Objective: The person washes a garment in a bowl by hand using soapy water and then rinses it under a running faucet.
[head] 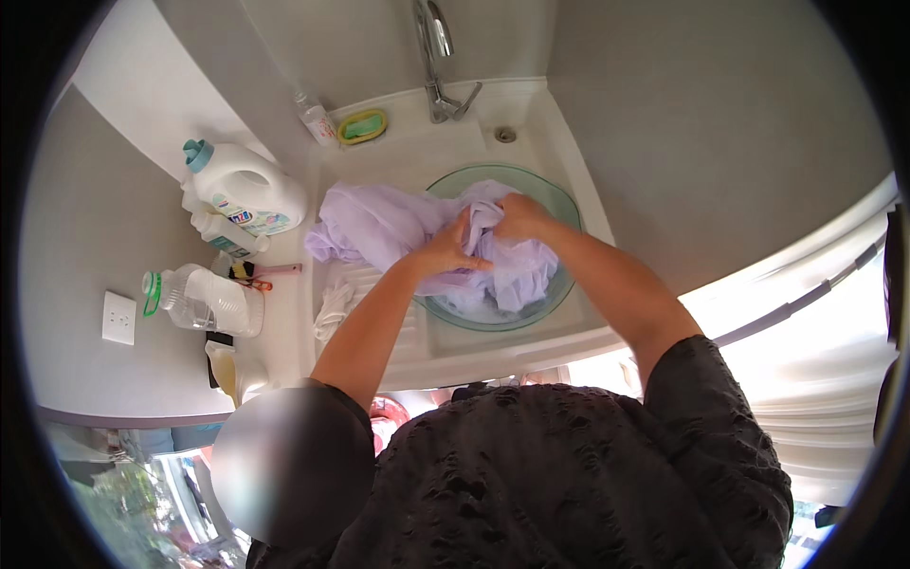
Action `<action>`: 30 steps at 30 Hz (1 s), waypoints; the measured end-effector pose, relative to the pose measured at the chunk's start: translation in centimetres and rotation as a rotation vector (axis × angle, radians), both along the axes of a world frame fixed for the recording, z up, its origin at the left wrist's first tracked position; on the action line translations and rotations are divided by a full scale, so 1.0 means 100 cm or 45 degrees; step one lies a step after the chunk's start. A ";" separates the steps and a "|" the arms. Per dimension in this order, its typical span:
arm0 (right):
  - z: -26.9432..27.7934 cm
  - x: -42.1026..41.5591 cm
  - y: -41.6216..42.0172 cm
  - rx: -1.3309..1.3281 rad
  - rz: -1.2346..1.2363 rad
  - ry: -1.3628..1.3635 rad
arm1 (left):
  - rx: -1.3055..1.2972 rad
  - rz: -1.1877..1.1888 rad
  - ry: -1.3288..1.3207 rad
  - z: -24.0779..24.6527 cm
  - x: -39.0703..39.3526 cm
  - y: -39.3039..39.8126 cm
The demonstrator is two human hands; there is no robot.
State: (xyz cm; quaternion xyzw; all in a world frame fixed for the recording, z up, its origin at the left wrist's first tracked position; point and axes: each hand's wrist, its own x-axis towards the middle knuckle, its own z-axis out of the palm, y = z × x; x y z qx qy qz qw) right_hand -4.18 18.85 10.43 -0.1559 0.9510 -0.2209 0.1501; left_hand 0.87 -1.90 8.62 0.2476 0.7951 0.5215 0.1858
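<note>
A pale lavender cloth (384, 217), wet and bunched, lies partly in a greenish glass-like basin (530, 178) and partly over the ribbed left side of the sink. Suds show around its lower folds in the basin. My left hand (446, 250) holds a bunched fold near the middle, its thumb stretched along the cloth's near side. Gripping the upper right part of the cloth is my right hand (522, 217), with its fingertips hidden in the folds. The two hands are close together above the basin.
The white sink (455, 345) has a chrome faucet (434, 64) and a drain (505, 134) at the back. A soap dish (362, 127) stands behind. Along the left ledge are a detergent jug (249, 185), a clear plastic bottle (213, 299), brushes (277, 269) and a scoop (238, 370). White fabric (333, 309) lies nearby.
</note>
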 end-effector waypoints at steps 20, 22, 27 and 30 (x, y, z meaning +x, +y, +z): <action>0.322 0.033 -0.013 -0.595 0.113 0.591 | 0.096 0.457 0.362 0.235 -0.010 -0.048; 0.266 0.014 0.002 -0.541 0.179 0.682 | -0.236 0.430 0.361 0.219 -0.003 -0.047; 0.120 0.021 0.021 -0.448 0.064 0.422 | -0.717 0.162 0.409 0.124 -0.017 -0.053; 0.069 0.035 0.028 -0.215 -0.080 0.261 | -0.798 0.325 0.396 0.095 0.006 -0.027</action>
